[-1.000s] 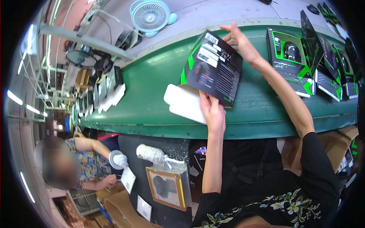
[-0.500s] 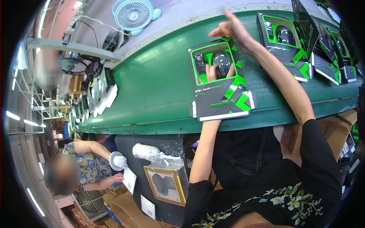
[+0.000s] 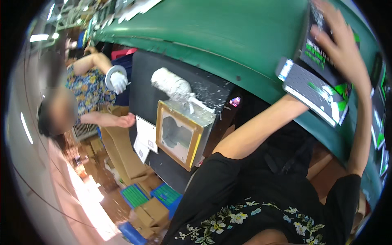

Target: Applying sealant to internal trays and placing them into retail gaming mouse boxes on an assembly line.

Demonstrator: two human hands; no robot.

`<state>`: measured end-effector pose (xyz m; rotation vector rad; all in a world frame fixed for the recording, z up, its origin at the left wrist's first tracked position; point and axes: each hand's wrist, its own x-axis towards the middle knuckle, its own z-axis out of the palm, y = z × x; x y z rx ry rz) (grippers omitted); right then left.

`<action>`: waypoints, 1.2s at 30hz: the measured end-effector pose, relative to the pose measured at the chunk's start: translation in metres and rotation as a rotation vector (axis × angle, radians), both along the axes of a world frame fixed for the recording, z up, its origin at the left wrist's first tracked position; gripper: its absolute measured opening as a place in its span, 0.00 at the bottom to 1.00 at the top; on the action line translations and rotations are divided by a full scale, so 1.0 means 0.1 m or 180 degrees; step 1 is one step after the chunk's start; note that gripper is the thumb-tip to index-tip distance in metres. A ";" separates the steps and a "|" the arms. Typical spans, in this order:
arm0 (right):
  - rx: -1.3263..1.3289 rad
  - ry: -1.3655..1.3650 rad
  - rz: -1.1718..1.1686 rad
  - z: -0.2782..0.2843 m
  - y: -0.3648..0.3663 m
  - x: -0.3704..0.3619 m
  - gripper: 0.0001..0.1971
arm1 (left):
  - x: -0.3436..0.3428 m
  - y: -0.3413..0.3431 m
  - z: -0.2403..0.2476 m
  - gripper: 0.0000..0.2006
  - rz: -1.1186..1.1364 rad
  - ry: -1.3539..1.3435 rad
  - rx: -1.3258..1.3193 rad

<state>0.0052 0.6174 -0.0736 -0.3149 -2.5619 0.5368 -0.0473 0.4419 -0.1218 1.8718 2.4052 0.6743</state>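
Note:
A black-and-green mouse box [image 3: 322,87] lies tilted at the right of the green conveyor belt [image 3: 228,28], its end flap sticking out toward me. My left forearm [image 3: 261,128] runs up into this end, and the box hides that hand and its fingers. Over the upper side of the box lies my right hand [image 3: 341,43], fingers stretched out and thumb apart, touching the cardboard. The box window and its contents are mostly covered by this hand.
More such boxes [image 3: 379,122] stand at the far right edge. Left of me, a wood-framed metal box [image 3: 177,136], a white-crusted bottle [image 3: 169,83] and white cards [image 3: 145,136] rest on a black table. A co-worker [image 3: 87,87] sits beyond, near cartons [image 3: 153,214].
The view has swung left. My right hand has come down onto the box from the air beyond it. The box is now tilted, and my left fingers no longer show through its window.

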 end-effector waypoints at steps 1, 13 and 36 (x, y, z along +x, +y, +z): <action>0.0645 -0.0224 -0.0170 -0.08 -0.20 -0.15 0.18 | -0.02 0.17 -0.15 0.29 0.0029 -0.0104 0.0060; 0.0457 -0.1033 -0.0398 -0.05 -0.40 -0.24 0.15 | 0.26 0.32 -0.95 0.26 -0.0684 -0.1821 0.1031; -0.1066 -0.0965 0.2445 0.36 -2.09 -1.30 0.21 | -2.44 -4.57 1.72 0.08 0.1704 0.0194 -0.2081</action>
